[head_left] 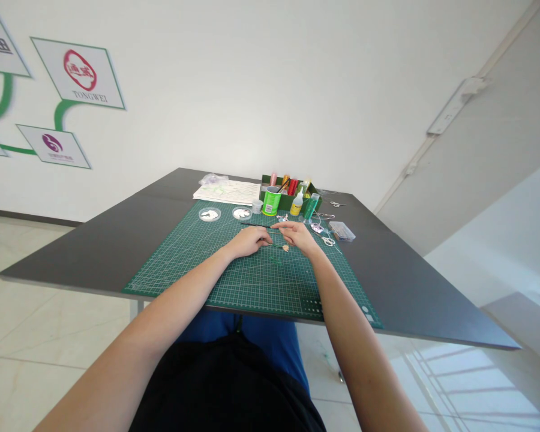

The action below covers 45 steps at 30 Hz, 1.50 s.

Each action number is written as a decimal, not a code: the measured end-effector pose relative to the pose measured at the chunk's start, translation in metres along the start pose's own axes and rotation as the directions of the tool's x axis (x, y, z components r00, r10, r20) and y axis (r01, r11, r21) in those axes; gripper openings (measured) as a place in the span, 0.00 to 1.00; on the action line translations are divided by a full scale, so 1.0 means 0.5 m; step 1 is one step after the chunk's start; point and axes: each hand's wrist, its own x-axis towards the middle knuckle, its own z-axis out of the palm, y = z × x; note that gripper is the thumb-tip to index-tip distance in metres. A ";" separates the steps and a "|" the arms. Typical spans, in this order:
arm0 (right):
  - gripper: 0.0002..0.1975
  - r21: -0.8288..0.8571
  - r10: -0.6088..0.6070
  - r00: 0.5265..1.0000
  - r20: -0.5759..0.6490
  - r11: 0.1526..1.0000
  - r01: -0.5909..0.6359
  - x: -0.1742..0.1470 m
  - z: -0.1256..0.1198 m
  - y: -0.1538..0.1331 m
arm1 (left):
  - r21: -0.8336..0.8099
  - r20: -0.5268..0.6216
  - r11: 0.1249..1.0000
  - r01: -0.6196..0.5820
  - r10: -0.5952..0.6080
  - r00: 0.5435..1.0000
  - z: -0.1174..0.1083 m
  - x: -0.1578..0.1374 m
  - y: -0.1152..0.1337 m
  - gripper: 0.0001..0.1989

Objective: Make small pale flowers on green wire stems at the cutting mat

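Over the green cutting mat [247,282], my left hand [251,240] has its fingers bent and closed around a thin green stem [276,245]. A small pale peach tip [285,248] shows at the stem's right end, below my right hand. The fingers of my right hand [298,236] are pinched on a thin dark stick [256,225], which points left past my left hand. What the stick's right end looks like is hidden by the fingers. Two shallow clear dishes, the left dish [209,215] and the right dish [242,213], hold white material just beyond my hands.
Behind the hands stand a green can [270,201], a small white jar [257,206], a yellow glue bottle [296,204] and a dark green box [317,195] of tubes. White scissors [328,241] and a clear case [342,231] lie right. White sheets [227,191] lie at back left.
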 end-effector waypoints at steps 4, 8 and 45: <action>0.22 0.008 0.018 1.000 -0.008 1.000 -0.018 0.001 -0.003 0.004 | -0.005 -0.006 1.000 -0.010 0.010 1.000 -0.001 0.000 0.003 0.10; 0.22 0.030 0.026 1.000 -0.005 0.999 -0.026 0.002 -0.007 0.011 | -0.013 -0.012 1.000 -0.022 0.021 1.000 -0.003 0.000 0.007 0.09; 0.21 0.150 0.206 0.975 0.082 0.965 -0.217 0.004 -0.019 0.034 | -0.143 -0.238 0.987 -0.073 0.037 0.971 -0.008 0.004 0.022 0.06</action>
